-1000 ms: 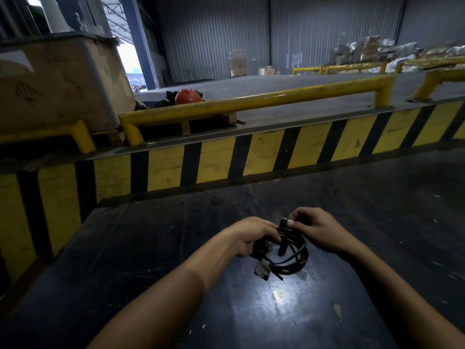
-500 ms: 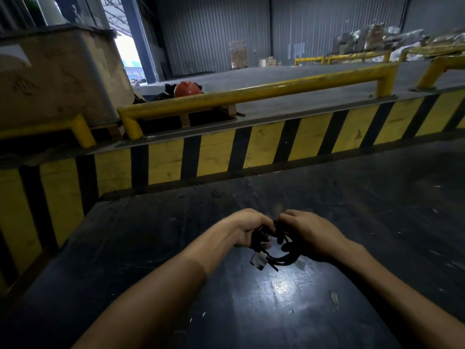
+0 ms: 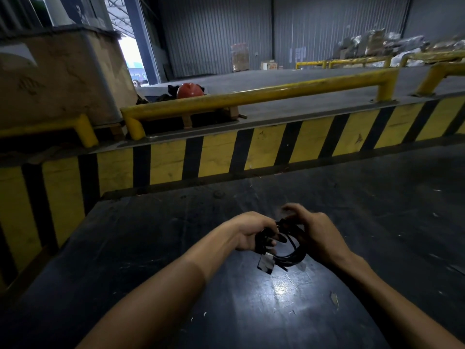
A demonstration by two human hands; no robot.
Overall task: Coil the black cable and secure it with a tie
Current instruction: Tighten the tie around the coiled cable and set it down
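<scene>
Cable coiled, tie going on, above the dark platform's middle.

Head view: my left hand grips the cable coil's left side, loops hanging right and down; my right hand is closest to the top, its blurred fingers half-curled, grip unclear. Since half a second ago, they have lifted off the coil.

no text, label, brand or number can be read anywhere. the pale rectangular sheets on the grey corrugated metal wall are too small and blurred to make out. the only sign is the yellow and black diagonal hazard striping on the long low barrier face, which carries no wording.
</scene>
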